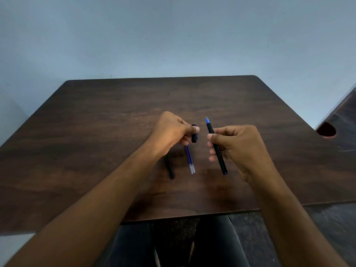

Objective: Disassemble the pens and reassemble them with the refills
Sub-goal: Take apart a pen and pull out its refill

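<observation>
The pen, black-barrelled with a blue tip section and bare point aimed at the far edge of the bench, sits uncapped in your right hand, fingers curled round its middle. Your left hand pinches the black cap. Set the cap down near the refills lying mid-bench below it, then twist the tip section off squarely. A second black pen lies beside your left wrist.

A plain room, perhaps a study corner: a dark wooden desk stands against a bare pale-blue wall.
</observation>
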### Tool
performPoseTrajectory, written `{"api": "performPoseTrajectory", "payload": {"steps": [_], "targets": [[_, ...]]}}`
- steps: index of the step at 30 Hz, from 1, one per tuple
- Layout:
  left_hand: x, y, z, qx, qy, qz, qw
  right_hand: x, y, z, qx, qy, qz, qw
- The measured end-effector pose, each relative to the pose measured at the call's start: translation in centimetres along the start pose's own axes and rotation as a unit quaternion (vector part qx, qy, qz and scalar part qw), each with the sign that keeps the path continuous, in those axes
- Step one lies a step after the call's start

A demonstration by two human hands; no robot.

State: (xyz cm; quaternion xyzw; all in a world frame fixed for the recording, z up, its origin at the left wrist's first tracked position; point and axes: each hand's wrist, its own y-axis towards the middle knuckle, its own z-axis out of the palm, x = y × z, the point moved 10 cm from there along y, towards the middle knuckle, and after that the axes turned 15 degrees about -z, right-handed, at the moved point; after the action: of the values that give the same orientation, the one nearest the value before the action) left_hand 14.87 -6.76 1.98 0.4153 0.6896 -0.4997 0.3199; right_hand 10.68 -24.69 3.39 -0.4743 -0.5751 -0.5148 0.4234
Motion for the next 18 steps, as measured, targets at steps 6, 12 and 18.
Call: {"api": "performPoseTrajectory", "payload": {"steps": [6, 12, 18], "targets": [[-1.2, 1.1, 2.9, -0.036, 0.109, -0.021, 0.993, -1.5, -0.2, -2.2, -0.022, -0.008, 0.033, 0.999], [-1.8, 2.0, 4.5, -0.069, 0.237, -0.020, 0.969, -2.7, -0.4, -2.9, -0.012, -0.014, 0.052, 0.998], [-1.8, 2.6, 4.4, -0.074, 0.274, -0.021, 0.959, -4.0, -0.3, -2.2, 0.000, -0.020, 0.065, 0.998]]}}
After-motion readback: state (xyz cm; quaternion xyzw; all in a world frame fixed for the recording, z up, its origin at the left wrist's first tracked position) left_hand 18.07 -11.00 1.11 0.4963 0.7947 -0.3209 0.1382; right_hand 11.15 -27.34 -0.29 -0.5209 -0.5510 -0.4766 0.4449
